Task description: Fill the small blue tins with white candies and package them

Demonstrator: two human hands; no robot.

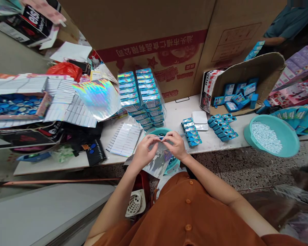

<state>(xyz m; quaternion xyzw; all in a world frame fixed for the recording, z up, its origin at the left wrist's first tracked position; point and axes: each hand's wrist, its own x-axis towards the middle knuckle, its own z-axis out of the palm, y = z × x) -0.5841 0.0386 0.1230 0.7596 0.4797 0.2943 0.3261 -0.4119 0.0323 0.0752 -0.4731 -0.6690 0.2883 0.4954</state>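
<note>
My left hand [146, 149] and my right hand [175, 146] meet fingertip to fingertip over a turquoise basin [172, 168] at the table's front edge. Both are closed in a pinch around something small, mostly covered by the fingers. Below them a shiny clear plastic sheet [154, 165] spreads across part of the basin, where small dark pieces show. Just right of my right hand stands a row of small blue boxes [191, 132]. Behind my hands rise two tall stacks of blue packs [150, 92]. White label sheets [124, 139] lie to the left of my left hand.
A white square device [199, 118] and more blue boxes [222, 127] sit to the right. Beyond are a cut carton [267, 70] of boxes and a basin of white tablets [295, 141]. Big cartons [154, 27] wall the back. Left is a tray of blue caps [45, 106].
</note>
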